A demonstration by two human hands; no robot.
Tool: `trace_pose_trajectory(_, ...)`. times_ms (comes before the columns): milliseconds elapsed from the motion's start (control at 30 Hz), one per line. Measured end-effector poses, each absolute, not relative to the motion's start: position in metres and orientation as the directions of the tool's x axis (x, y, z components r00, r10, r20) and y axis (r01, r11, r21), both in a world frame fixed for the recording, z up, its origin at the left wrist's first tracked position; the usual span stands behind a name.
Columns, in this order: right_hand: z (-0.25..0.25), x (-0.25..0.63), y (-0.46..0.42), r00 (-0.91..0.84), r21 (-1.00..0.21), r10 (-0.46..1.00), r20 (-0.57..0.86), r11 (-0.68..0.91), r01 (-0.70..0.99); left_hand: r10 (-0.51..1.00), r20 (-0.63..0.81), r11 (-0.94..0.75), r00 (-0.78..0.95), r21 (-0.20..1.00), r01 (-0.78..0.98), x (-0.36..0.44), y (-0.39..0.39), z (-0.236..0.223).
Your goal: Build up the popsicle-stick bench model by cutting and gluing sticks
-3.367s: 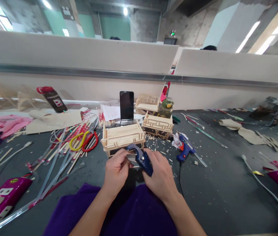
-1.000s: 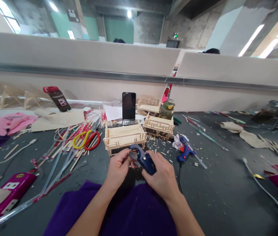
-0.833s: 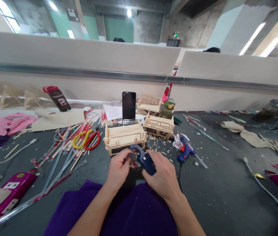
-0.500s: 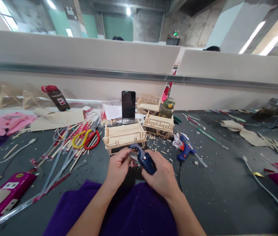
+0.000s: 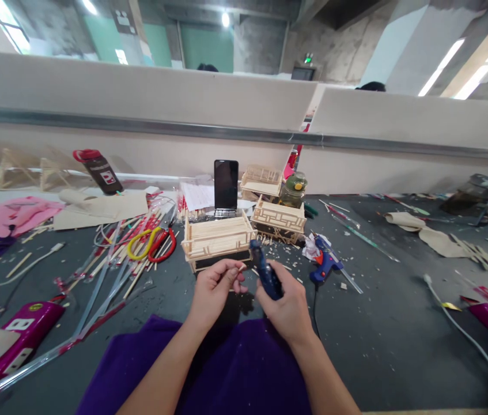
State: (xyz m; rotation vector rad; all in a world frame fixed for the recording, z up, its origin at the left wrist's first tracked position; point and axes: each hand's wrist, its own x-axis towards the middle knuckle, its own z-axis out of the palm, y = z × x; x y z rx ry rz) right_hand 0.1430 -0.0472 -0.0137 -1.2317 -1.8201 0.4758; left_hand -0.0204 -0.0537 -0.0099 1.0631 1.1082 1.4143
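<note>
My right hand (image 5: pixel 286 300) is closed round the dark blue handles of a pipe cutter (image 5: pixel 268 275), its head pointing up and away and slightly blurred. My left hand (image 5: pixel 216 291) pinches a small pale bit of wooden stick (image 5: pixel 242 267) between thumb and fingers, apart from the cutter. Just beyond both hands stands a small model bed of wooden sticks (image 5: pixel 220 237) with low railings. A second stick model (image 5: pixel 279 218) with a patterned railing stands to its right, and a third stick model (image 5: pixel 261 181) is farther back.
Right of my hands lies a blue glue gun (image 5: pixel 326 266) with its cord. To the left are yellow-and-red-handled scissors (image 5: pixel 159 245) on loose sticks and plastic sleeves. A phone (image 5: pixel 226 185) stands upright behind the models, near a green-lidded jar (image 5: pixel 293 190). Wood scraps litter the dark table.
The pipe cutter has come away from my left fingers, moving right and turning more upright in my right hand. My left hand still pinches, and the small stick end now shows.
</note>
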Motion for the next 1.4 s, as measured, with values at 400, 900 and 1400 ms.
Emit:
trace_pose_trajectory(400,-0.009,0.172,-0.043,-0.152,-0.355,0.933,0.326,0.270,0.895,0.914,0.274,-0.324,-0.298,0.937,-0.133,-0.040,-0.055,0.002)
trace_pose_trajectory(900,-0.024,0.142,-0.049,-0.123,-0.112,0.966,0.229,0.152,0.982,0.416,0.464,-0.587,-0.782,0.794,0.159,-0.054,-0.053,0.001)
trace_pose_trajectory(1400,0.014,0.115,-0.047,-0.512,-0.131,0.844,0.159,0.532,0.836,0.303,0.578,-0.460,-0.758,0.785,0.415,-0.070,-0.047,-0.010)
